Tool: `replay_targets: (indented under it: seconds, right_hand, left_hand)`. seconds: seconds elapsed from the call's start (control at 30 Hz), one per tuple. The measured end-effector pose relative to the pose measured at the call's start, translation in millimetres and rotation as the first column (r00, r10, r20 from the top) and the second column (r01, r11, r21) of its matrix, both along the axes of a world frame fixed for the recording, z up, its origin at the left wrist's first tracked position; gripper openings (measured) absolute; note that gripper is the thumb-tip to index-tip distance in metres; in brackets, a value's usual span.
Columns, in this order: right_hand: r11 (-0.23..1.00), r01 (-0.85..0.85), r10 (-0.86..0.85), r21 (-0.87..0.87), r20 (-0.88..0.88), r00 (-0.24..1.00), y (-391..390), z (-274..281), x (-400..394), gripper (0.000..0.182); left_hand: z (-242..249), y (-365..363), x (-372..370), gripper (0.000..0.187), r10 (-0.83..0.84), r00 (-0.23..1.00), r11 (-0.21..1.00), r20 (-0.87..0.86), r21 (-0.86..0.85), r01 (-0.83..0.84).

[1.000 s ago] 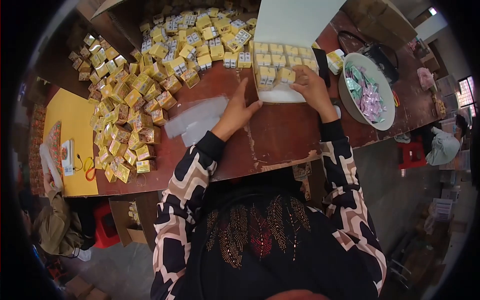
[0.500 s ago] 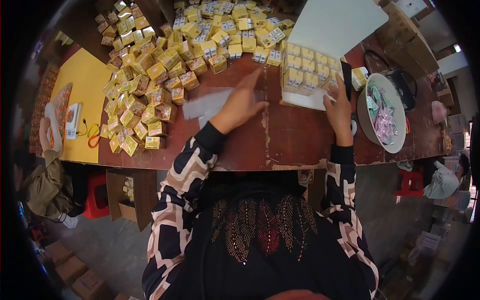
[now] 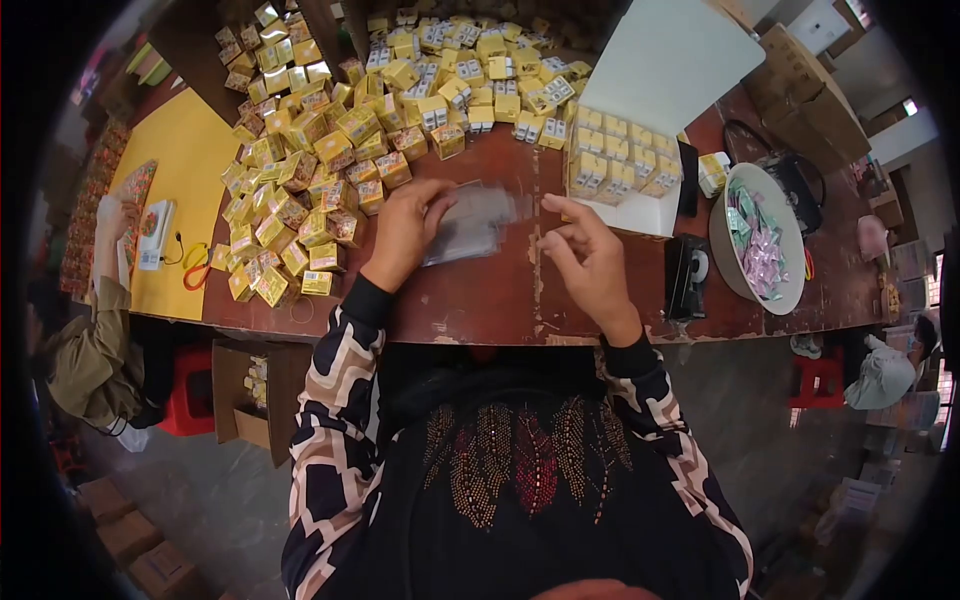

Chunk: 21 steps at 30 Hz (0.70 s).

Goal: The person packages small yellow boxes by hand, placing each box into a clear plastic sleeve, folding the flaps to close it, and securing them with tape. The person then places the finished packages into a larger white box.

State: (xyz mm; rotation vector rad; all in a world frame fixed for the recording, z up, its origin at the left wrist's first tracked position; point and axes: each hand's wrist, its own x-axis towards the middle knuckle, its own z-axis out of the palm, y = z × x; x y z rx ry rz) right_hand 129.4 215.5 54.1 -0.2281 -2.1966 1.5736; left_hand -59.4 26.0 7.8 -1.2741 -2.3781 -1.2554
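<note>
We see our left hand (image 3: 405,232) pinching a stack of clear plastic sheets (image 3: 478,222) by its left edge, the thumb on top; the sheets are blurred, and we cannot tell whether they touch the red-brown table (image 3: 450,310). Our right hand (image 3: 588,262) is free of any load, its fingers loosely bent and thumb and forefinger apart, just right of the sheets and near the open white carton (image 3: 645,213). In that carton, under a raised lid (image 3: 675,60), small yellow boxes (image 3: 615,160) stand in rows, with a bare white strip at the near side. Beyond and left of the sheets spreads a heap of small printed boxes (image 3: 340,150). To our right we have a black tape dispenser (image 3: 686,280), then a pale bowl (image 3: 790,290) of green and pink sachets (image 3: 757,235), with a black handbag (image 3: 795,195) behind it.
</note>
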Motion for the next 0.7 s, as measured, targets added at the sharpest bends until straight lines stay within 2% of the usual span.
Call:
replay_targets:
  seconds: [0.03,0.07,0.1,0.17,0.23,0.33,0.4,0.43,0.5,0.53,0.6,0.63,0.7]
  right_hand:
    - [0.996,-0.057,0.056,-0.074,-0.022,0.998,-8.0,-0.2,-5.5,0.044]
    - [0.997,-0.065,0.065,-0.039,-0.020,0.998,-13.9,2.7,-10.2,0.046]
    - [0.996,-0.079,0.078,-0.037,-0.024,0.997,-16.8,4.3,-12.3,0.046]
    - [0.976,-0.167,0.168,-0.139,-0.008,0.986,-23.9,7.3,-16.3,0.044]
    - [0.914,-0.250,0.288,-0.320,0.079,0.954,-20.1,10.9,-15.2,0.039]
    - [0.792,-0.433,0.564,-0.430,0.244,0.789,-8.6,26.1,-9.7,0.041]
    - [0.734,-0.501,0.656,-0.459,0.289,0.697,-10.9,29.7,-7.5,0.045]
    - [0.694,-0.478,0.682,-0.539,0.278,0.676,-11.1,29.4,-5.0,0.051]
    - [0.642,-0.425,0.693,-0.639,0.246,0.678,-12.0,26.0,-1.2,0.067]
    - [0.637,-0.437,0.705,-0.635,0.251,0.664,-9.5,21.5,0.7,0.067]
    - [0.556,-0.351,0.677,-0.754,0.165,0.717,-2.7,15.2,4.0,0.067]
    - [0.556,-0.351,0.682,-0.754,0.172,0.711,-2.2,14.6,5.9,0.067]
    - [0.536,-0.345,0.707,-0.771,0.185,0.683,-5.4,14.2,8.1,0.067]
  left_hand:
    - [9.0,-2.0,11.3,0.021,-0.018,0.996,0.999,0.089,0.052,0.014]
    - [16.6,-3.2,20.1,0.018,-0.064,0.998,0.991,-0.015,0.119,0.066]
    - [23.9,-6.6,29.4,0.018,-0.051,0.999,0.991,-0.019,0.120,0.053]
    - [35.3,-14.3,45.2,0.015,-0.056,0.995,0.989,-0.079,0.135,0.066]
    - [31.6,-22.3,49.1,0.020,-0.031,0.981,0.992,-0.194,0.116,0.055]
    - [21.1,-31.0,55.1,0.030,-0.034,0.950,0.995,-0.309,0.080,0.062]
    - [24.0,-29.8,66.3,0.033,-0.070,0.963,0.986,-0.262,0.128,0.106]
    - [21.7,-28.6,68.8,0.033,-0.028,0.964,0.988,-0.266,0.136,0.066]
    - [15.2,-27.2,72.0,0.041,-0.051,0.947,0.996,-0.318,0.053,0.072]
    - [21.1,-31.6,77.4,0.041,-0.031,0.948,0.997,-0.317,0.059,0.052]
    - [30.2,-38.3,91.2,0.063,-0.059,0.933,0.994,-0.356,-0.107,0.022]
    - [24.4,-38.5,97.7,0.063,-0.051,0.935,0.995,-0.350,-0.103,0.016]
    - [14.3,-39.0,105.8,0.074,-0.165,0.955,0.980,-0.247,-0.149,0.131]
